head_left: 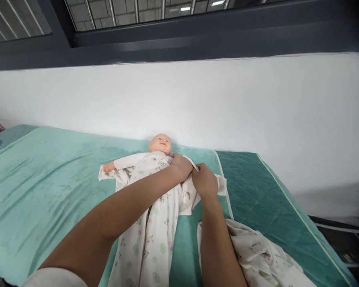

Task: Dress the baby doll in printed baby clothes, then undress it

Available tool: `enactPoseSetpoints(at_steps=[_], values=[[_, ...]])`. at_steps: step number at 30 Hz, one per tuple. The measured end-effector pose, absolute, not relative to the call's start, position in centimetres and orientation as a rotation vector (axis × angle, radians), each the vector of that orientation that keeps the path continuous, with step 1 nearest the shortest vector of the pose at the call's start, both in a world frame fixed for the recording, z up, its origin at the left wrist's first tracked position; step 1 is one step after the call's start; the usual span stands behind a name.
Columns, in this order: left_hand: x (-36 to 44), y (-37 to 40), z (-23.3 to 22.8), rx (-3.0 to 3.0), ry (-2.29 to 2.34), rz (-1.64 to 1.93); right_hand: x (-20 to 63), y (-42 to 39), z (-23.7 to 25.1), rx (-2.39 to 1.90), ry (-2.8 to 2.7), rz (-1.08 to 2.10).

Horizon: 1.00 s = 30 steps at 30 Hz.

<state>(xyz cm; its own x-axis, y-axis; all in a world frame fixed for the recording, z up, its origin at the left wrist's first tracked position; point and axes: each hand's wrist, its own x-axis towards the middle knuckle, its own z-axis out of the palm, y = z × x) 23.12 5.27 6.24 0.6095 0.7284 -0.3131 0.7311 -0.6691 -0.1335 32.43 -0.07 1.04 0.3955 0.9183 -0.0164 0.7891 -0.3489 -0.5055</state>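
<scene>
A baby doll [160, 144] lies on its back with its head toward the wall. White clothing printed with small green and brown figures [149, 239] covers its body and trails toward me. The doll's arm at the left is stretched out in a white sleeve [128, 160], its hand [109, 167] bare. Over the doll's other shoulder my left hand [182, 165] is closed on the white sleeve fabric [192, 162]. Close beside it, my right hand [205, 180] pinches the same fabric. My hands hide most of the doll's arm there.
A light green sheet [62, 179] lies under the doll, with a darker green quilted cover [257, 199] to the right. Another printed white cloth [266, 255] lies bunched by my right forearm. Behind stand a white wall [227, 103] and a dark window frame [182, 44].
</scene>
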Motion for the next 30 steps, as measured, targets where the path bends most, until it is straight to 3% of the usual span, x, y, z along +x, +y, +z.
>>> enactPoseSetpoints(at_steps=[11, 20, 30], values=[[18.8, 5.1, 10.9, 2.88, 1.364, -0.421, 34.2, -0.3, 0.4, -2.071, -1.136, 0.432], [16.4, 4.9, 12.0, 2.942, 1.381, -0.37, 36.0, 0.4, -0.7, -1.862, -0.971, 0.483], [15.5, 4.2, 12.2, 2.919, 1.383, -0.308, 35.9, 0.2, -0.7, -1.366, -0.684, 0.944]])
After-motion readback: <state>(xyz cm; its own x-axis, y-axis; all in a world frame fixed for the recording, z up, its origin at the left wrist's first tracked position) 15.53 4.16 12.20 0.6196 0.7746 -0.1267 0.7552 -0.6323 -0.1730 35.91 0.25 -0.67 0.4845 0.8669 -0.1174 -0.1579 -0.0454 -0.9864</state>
